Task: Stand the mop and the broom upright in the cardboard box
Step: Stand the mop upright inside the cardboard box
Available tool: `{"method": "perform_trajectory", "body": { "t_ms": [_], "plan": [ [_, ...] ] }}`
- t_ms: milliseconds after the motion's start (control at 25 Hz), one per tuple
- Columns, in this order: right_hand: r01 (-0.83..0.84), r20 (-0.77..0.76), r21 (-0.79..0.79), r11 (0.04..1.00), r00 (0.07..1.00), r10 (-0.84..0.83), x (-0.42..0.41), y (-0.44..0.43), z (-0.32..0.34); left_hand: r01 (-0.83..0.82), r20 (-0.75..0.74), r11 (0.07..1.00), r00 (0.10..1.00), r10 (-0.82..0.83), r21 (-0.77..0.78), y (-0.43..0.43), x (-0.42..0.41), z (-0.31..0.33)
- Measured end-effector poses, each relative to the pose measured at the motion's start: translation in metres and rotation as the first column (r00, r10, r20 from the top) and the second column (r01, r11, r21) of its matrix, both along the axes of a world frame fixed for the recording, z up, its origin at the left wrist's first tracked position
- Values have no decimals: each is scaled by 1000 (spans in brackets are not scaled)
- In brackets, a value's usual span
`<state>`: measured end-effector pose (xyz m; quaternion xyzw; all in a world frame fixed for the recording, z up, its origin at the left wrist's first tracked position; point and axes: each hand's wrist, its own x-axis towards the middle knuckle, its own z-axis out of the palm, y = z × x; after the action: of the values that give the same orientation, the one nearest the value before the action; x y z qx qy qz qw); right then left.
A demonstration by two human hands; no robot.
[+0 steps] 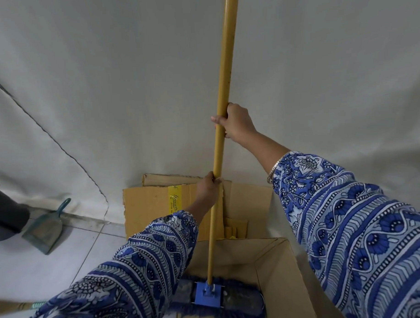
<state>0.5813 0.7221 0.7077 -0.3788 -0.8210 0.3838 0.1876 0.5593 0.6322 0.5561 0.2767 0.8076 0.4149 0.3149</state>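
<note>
The mop has a long yellow handle and a flat blue head with dark fringe. Its head rests inside the open cardboard box, and the handle rises nearly upright. My left hand grips the handle low, just above the box's back flap. Higher up, my right hand is closed around the same handle. Part of the broom, a tan stick with a green band, lies on the floor at the lower left, mostly hidden by my left sleeve.
A grey fabric backdrop hangs right behind the box. A teal dustpan leans on the white tiled floor at the left, beside a dark bin. The box's back flaps stand open against the backdrop.
</note>
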Motion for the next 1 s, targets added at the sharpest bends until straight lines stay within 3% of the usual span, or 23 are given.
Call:
{"method": "perform_trajectory", "body": {
  "t_ms": [360,640,1000],
  "plan": [
    [-32,-70,-1,999,997,32,-10,-1,9,6,-63,1000,998,-6,6,-2,-11,9],
    [28,-2,-2,1000,1000,-28,-2,5,-15,75,-4,997,997,-75,-34,1,-5,-1],
    [45,-53,-65,997,997,-48,6,2,-10,46,92,998,995,-41,-43,-8,-1,12]
  ]
}}
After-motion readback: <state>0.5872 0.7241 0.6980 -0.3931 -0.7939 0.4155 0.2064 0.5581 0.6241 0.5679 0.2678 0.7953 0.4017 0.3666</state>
